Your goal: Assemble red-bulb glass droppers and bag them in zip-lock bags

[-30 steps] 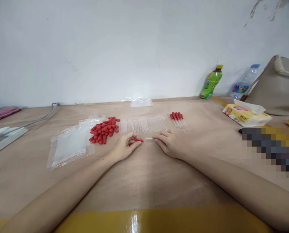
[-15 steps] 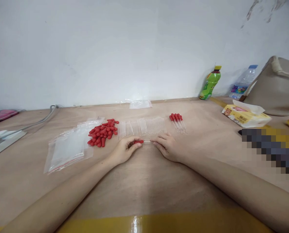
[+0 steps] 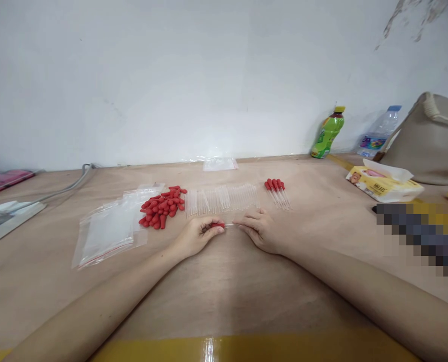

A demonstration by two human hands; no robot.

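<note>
My left hand [image 3: 197, 236] pinches a red rubber bulb [image 3: 218, 225] between thumb and fingers. Out of the bulb's right end runs a thin clear glass tube [image 3: 229, 225], and my right hand [image 3: 259, 230] grips the tube's far end between thumb and fingers. Left of my hands lies a heap of red rubber bulbs [image 3: 161, 207]. Just behind my hands is a row of clear glass tubes [image 3: 224, 197], side by side. Several droppers with red bulbs [image 3: 276, 192] lie together at the right of the row.
Clear zip bags [image 3: 109, 226] lie at the left, near a grey cable [image 3: 71, 187]. Another bag [image 3: 220, 164] rests by the wall. At the right stand a green bottle [image 3: 327, 134], a water bottle [image 3: 380, 131], a tissue pack [image 3: 385, 182] and a beige bag [image 3: 431, 146].
The view has shifted slightly. My left fingers now cover the bulb's upper side more, and less of the glass tube shows between my hands.
</note>
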